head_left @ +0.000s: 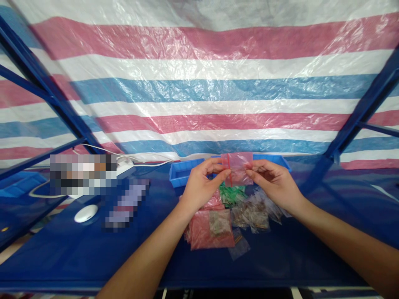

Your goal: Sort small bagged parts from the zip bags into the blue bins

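Observation:
Both my hands hold up one small pink zip bag above the blue table. My left hand pinches its left side near the red seal strip. My right hand pinches its right edge. Under my hands lies a heap of small bags: pink bags with small brownish parts inside, clear bags of small parts, and a green bag. One empty clear bag lies at the front of the heap.
A blue plastic tray stands behind the heap. A white mouse, a white power strip with cables and two blurred-out objects sit at the left. A striped tarpaulin hangs behind, between blue frame bars.

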